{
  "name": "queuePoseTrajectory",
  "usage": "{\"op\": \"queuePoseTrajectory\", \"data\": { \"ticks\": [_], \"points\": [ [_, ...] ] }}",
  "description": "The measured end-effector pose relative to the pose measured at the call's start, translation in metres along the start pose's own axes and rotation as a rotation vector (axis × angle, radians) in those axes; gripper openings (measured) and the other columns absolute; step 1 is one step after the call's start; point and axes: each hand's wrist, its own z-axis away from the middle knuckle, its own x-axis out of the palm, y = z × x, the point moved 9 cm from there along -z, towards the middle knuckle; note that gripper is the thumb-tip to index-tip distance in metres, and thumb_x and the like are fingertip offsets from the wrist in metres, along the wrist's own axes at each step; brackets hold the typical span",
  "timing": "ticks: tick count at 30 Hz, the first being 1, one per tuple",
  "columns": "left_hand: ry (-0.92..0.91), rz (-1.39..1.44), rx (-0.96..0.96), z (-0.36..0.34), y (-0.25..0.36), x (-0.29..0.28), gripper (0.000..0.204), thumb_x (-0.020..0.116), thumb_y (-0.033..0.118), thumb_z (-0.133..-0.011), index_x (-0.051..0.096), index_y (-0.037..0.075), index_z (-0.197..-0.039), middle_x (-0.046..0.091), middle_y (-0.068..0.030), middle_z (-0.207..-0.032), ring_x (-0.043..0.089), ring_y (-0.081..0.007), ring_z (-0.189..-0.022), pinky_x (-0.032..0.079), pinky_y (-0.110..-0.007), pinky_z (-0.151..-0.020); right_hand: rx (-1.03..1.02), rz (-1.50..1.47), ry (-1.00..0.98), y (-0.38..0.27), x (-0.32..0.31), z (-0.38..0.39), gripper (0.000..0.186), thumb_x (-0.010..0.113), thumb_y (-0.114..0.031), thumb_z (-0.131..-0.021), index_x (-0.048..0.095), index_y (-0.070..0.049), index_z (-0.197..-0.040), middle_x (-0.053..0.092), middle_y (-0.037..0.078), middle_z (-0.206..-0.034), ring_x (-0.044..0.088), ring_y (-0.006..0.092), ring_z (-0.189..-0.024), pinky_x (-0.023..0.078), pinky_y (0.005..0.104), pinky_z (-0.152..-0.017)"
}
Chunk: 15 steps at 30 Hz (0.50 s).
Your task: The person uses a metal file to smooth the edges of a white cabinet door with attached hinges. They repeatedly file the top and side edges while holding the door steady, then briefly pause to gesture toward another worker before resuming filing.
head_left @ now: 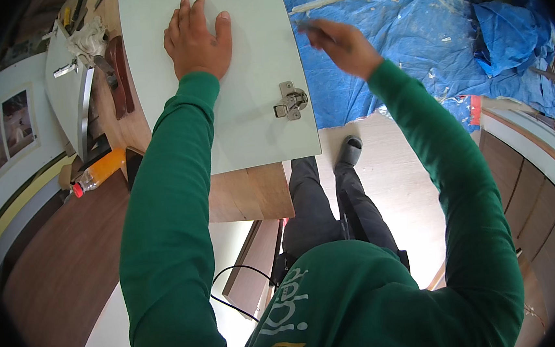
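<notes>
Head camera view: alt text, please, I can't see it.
A person's left hand lies on a pale panel bearing a metal hinge. The right hand, over a blue sheet, holds a small dark object, too blurred to identify.

Clock centred on the pale panel [251, 48], twelve at its far edge. From where I stand, a hand could pass over its surface from one to three, and again at five. At four a metal hinge [292, 100] stands proud. Left hand [199, 42], eleven, and green sleeve [175, 162], seven, bar the left side. Beyond the edge: reddish-brown block [123, 78] at nine; right hand [343, 49] at three, above the blue sheet [384, 41].
</notes>
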Motion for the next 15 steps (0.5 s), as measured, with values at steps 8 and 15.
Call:
{"op": "queuePoseTrajectory", "data": {
  "ticks": [8,15],
  "points": [
    [-0.006,0.039,-0.014,0.001,-0.003,0.002,0.061,0.051,0.049,-0.101,0.049,0.012,-0.15,0.04,-0.0139,-0.163,0.03,-0.0328,-0.152,0.016,-0.051,-0.126,-0.357,0.356,-0.155,-0.018,0.034,0.068,0.028,0.063,-0.002,-0.089,0.069,-0.007,-0.116,0.066,0.015,-0.102,0.063,0.036,-0.098,0.053,0.0472,-0.084],
    [0.019,0.001,0.006,0.002,-0.001,-0.001,0.059,0.052,0.05,-0.102,0.051,0.014,-0.149,0.043,-0.0112,-0.161,0.032,-0.0324,-0.151,0.021,-0.049,-0.124,-0.147,0.204,-0.151,-0.026,0.015,0.102,0.021,0.061,0.0,-0.092,0.068,-0.001,-0.113,0.065,0.018,-0.096,0.065,0.0377,-0.092,0.054,0.0464,-0.082]
  ]
}}
